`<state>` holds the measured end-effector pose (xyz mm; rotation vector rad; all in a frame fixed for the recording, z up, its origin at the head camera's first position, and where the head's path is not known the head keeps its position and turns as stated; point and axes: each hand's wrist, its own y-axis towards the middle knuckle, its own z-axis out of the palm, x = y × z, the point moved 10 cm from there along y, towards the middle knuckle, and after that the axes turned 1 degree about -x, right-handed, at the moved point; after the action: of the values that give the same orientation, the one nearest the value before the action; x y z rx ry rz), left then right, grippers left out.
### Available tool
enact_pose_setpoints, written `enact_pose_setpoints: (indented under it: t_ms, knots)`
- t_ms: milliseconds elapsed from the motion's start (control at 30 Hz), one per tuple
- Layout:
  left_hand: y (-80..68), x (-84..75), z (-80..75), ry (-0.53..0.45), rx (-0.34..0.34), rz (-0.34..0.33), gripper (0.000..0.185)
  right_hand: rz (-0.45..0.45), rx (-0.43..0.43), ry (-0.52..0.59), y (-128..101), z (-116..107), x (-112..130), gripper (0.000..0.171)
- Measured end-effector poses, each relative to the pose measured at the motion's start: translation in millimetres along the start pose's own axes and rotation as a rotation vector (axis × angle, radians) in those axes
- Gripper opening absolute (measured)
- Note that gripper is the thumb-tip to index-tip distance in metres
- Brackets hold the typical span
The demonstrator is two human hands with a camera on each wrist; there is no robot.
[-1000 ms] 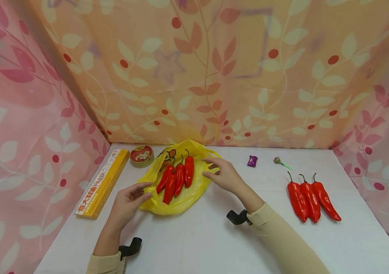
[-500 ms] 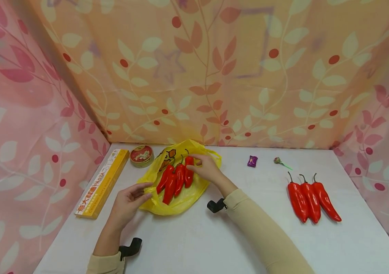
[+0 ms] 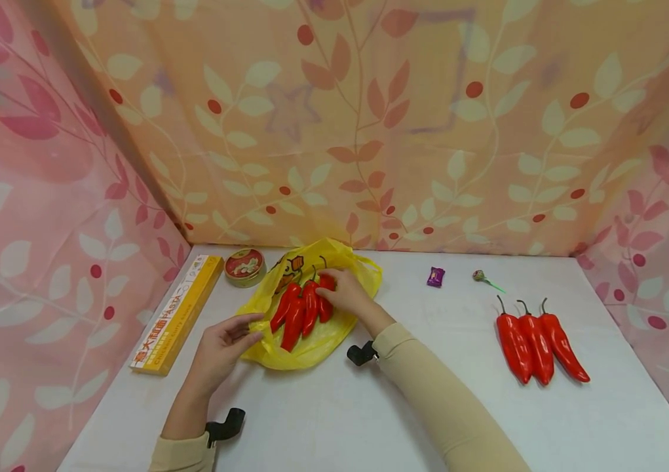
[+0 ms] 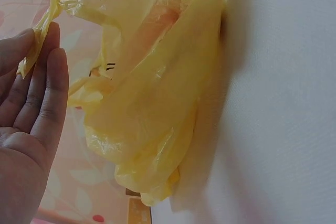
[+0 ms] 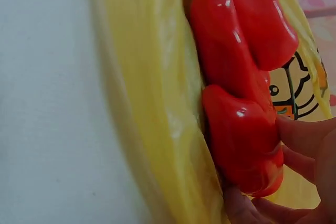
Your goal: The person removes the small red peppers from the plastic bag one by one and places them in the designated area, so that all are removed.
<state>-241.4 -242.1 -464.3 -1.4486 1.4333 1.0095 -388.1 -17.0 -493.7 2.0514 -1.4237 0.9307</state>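
the peppers [image 3: 305,307], a bunch of glossy red ones joined at their dark stems, lie on top of a yellow plastic bag [image 3: 310,341] toward the back left of the white table [image 3: 369,419]. the right hand [image 3: 347,295] has its fingers and thumb curled round the nearest pepper of the bunch, as the right wrist view shows with the fingertips [image 5: 294,135] pressed into its smooth skin. the left hand [image 3: 222,344] is spread with straight fingers, and a thin edge of the bag [image 4: 152,93] lies against its fingertips; it pins little.

judging from this, the grip sits at one end of a slick, rounded bunch, so it could slip or swing if lifted. the film is thin, crinkly and light, and could cling to the peppers and drag along, since the flat left hand hardly anchors it. the bag mouth looks collapsed, so anything pushed at it could bunch the film up.

further out, a second bunch of peppers [image 3: 537,341] lies well apart on the right, with a small purple candy [image 3: 435,276] and a lollipop [image 3: 481,278] behind it. a round tin [image 3: 244,266] and a long yellow box [image 3: 177,314] sit at the left.
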Motion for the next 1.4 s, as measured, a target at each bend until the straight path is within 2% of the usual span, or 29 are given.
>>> enact_pose_setpoints:
  t_ms: [133,300,467,633,800,933,1133,1400]
  knots:
    - [0.0,-1.4,0.5,0.005,-0.002,0.004,0.043,-0.006,-0.018,0.021,-3,-4,4,0.044]
    - [0.2,-1.7,0.3,0.017,-0.004,0.007,0.043,0.013,-0.005,0.069,-12,-12,9,0.049]
    - [0.6,0.0,-1.0,0.027,0.0,-0.005,0.044,-0.033,0.024,0.066,-25,-16,16,0.047]
    - [0.4,1.3,-2.4,0.031,-0.003,-0.018,0.043,-0.057,0.036,0.11,-42,-21,22,0.04]
    - [1.5,3.5,-2.5,0.028,-0.009,-0.023,0.041,-0.039,0.062,0.179,-64,-29,26,0.049]
    - [1.8,4.4,-2.5,0.035,-0.009,-0.019,0.042,-0.038,0.051,0.201,-82,-42,29,0.048]
    - [0.3,3.7,-2.0,0.041,-0.011,-0.03,0.044,-0.02,0.011,0.202,-103,-62,20,0.047]
    - [-0.3,1.3,1.7,0.047,-0.006,-0.012,0.043,0.001,-0.042,0.167,-127,-90,-6,0.046]
